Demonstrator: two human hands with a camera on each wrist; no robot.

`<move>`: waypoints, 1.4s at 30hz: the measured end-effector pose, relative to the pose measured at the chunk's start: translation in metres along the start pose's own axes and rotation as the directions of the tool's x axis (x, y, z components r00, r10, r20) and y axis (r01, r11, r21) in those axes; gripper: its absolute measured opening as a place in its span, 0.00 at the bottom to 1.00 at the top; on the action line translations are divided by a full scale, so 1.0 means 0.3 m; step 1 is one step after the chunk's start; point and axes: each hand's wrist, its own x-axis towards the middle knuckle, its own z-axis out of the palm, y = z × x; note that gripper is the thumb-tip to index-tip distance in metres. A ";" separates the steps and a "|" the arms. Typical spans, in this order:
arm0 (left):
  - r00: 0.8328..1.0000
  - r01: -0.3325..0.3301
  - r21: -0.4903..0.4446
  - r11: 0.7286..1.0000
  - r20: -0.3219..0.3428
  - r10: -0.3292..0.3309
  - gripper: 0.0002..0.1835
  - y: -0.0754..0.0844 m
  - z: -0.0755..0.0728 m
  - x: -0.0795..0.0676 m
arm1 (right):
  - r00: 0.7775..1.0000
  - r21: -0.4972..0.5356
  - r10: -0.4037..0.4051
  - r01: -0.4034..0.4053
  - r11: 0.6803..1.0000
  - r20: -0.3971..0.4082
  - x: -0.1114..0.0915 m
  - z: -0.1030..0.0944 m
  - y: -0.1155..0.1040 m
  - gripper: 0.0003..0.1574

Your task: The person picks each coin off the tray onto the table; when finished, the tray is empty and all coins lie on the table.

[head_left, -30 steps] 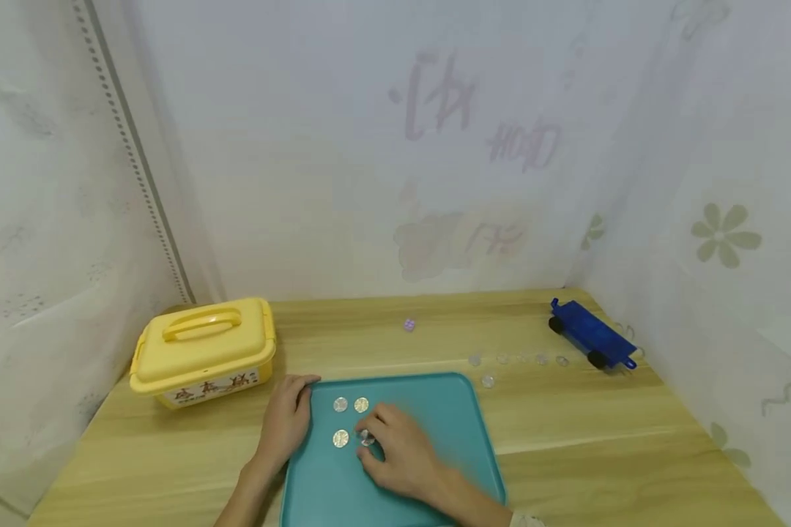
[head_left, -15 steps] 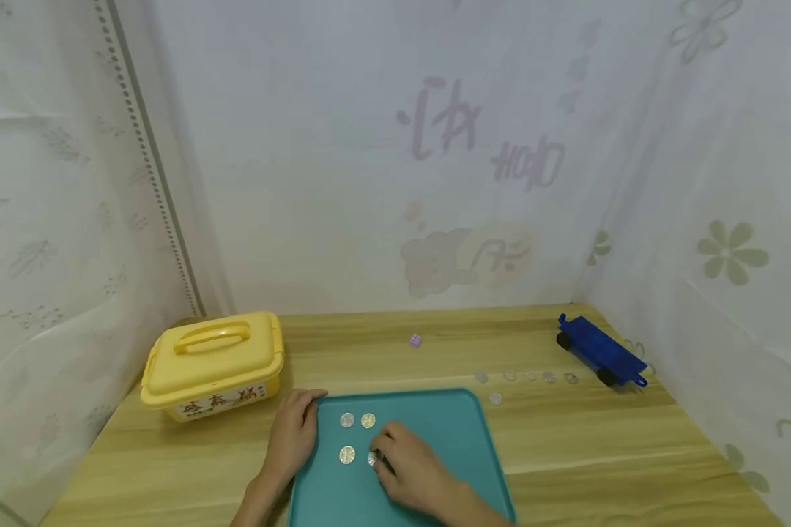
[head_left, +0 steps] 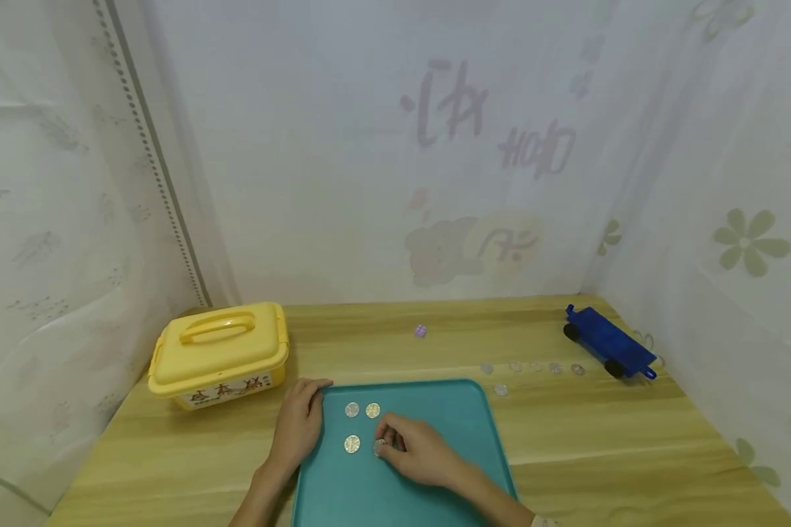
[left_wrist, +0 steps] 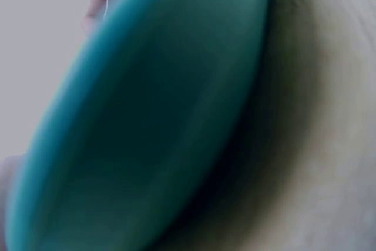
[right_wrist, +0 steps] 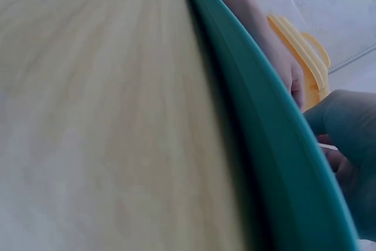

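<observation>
A turquoise tray stands on the wooden table. My left hand rests along its left rim near the far corner, with the index finger reaching over that corner. Over the tray's left half, my right hand pinches a coin between thumb and fingers. The coin's thin edge also shows in the right wrist view, beside the right hand. Three more coins lie flat in the tray: a silvery one at the far left, a golden one beside it and another golden one nearer.
A lidded yellow box with a handle stands left of the tray. Several clear round pieces lie on the table beyond the tray's right corner. A blue wheeled toy wagon and a small purple block sit farther back.
The right hand stays over the same spot; its fingers have drawn together on the coin, which now shows at the fingertips. The left hand keeps its place while the head view shifts slightly.
</observation>
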 end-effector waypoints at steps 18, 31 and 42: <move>1.000 0.017 -0.023 1.000 0.021 -0.017 0.15 -0.002 0.001 0.007 | 0.980 0.052 0.108 -0.100 0.994 -0.170 -0.055 -0.288 0.089 0.07; 1.000 -0.003 -0.015 1.000 0.009 0.004 0.15 -0.006 -0.009 0.017 | 0.868 0.079 0.334 -0.329 0.941 -0.366 -0.222 -0.519 0.315 0.13; 1.000 0.003 -0.030 1.000 0.024 -0.002 0.14 -0.010 0.008 0.019 | 0.837 -0.122 0.347 -0.432 0.893 -0.424 -0.301 -0.570 0.358 0.10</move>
